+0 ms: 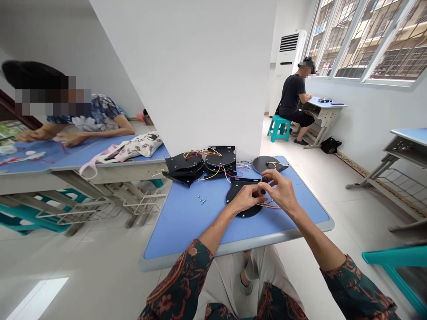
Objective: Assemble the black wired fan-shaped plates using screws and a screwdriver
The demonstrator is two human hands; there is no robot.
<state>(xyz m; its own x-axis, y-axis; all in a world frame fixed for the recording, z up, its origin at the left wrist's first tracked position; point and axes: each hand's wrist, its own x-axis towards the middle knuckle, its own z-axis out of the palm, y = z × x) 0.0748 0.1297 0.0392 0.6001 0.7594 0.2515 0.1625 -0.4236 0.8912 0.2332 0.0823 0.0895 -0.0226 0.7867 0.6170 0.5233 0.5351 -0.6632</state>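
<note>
Head view: we sit at a blue-topped desk point(187, 235), with a co-worker point(293, 95) on a teal stool by the windows at upper right. At centre, stacked black discs point(196, 166) trail coloured wires point(213, 153), and a single black disc point(267, 163) lies toward the desk's far edge. Our left hand point(247, 198) sits curled over a black plate point(242, 206), its grip hard to read. Our right hand point(283, 191) has its grip pressed together, pinching a small black part point(264, 180) above the plate. Tiny screws point(202, 200) lie left of the plate.
</note>
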